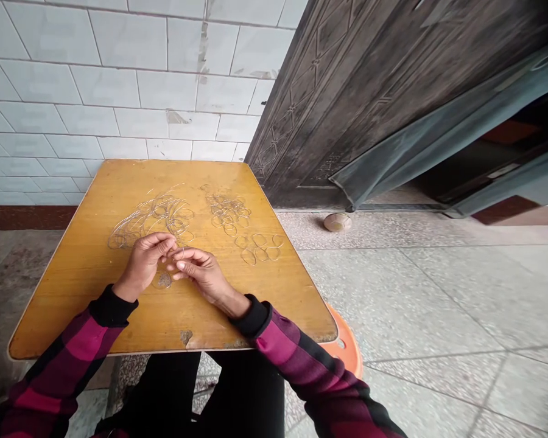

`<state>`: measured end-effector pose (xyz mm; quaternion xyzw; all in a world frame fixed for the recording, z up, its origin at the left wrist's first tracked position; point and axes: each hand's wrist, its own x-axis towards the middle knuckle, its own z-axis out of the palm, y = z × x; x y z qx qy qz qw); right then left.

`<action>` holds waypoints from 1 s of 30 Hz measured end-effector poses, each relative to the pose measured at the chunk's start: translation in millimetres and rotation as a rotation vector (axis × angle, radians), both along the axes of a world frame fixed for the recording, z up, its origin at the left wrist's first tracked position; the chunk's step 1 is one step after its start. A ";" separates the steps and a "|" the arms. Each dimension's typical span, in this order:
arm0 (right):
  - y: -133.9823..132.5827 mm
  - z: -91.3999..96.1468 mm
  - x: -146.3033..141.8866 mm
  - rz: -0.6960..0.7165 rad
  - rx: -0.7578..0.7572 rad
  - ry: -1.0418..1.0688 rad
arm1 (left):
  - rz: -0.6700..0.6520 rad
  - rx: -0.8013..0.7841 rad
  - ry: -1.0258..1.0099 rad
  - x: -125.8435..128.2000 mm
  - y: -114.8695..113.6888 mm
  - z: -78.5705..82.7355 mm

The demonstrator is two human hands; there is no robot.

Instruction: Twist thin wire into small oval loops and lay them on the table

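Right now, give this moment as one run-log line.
left hand: pinches thin wire with right hand | yellow wooden table: tangled wire loops, loose wire rings

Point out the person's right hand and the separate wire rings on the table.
right hand (200, 272), head view, back of the hand.
wire rings (261, 254), head view, one ring mid-group.
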<state>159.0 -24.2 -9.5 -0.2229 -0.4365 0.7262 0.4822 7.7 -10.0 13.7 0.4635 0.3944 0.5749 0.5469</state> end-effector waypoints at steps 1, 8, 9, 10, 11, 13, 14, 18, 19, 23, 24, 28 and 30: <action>1.5 1.1 2.3 0.013 0.018 -0.034 | 0.022 0.038 0.073 -2.7 0.8 -0.2; 16.7 6.5 18.2 0.030 -0.060 -0.098 | -0.080 0.242 0.546 -11.1 1.8 7.6; 17.7 6.5 19.1 0.058 -0.087 -0.100 | -0.092 0.258 0.570 -10.4 1.4 8.7; 18.5 6.4 19.8 0.084 -0.115 -0.103 | -0.092 0.273 0.585 -9.7 1.0 9.6; 19.0 6.3 20.3 0.100 -0.143 -0.100 | -0.083 0.288 0.594 -9.0 0.6 10.3; 20.1 6.4 21.0 0.108 -0.193 -0.080 | -0.069 0.329 0.602 -8.0 0.0 11.4; 20.8 6.6 21.4 0.104 -0.212 -0.068 | -0.075 0.355 0.606 -7.6 -0.3 11.9; 23.5 6.9 22.6 0.098 -0.241 -0.049 | -0.148 0.426 0.657 -6.1 -1.3 12.7; 23.9 6.6 22.8 0.105 -0.245 -0.048 | -0.165 0.430 0.673 -5.8 -1.4 12.2; 24.6 4.6 23.6 0.137 -0.298 -0.013 | -0.210 0.458 0.674 -4.6 -0.6 8.8; 24.7 4.2 23.7 0.138 -0.314 0.000 | -0.209 0.480 0.665 -4.5 -0.3 8.3; 24.8 4.4 22.9 0.054 -0.316 0.006 | 0.007 0.617 0.728 -6.0 -1.8 10.9; 24.6 5.4 21.6 -0.036 -0.279 0.002 | 0.211 0.681 0.795 -8.2 -5.1 13.3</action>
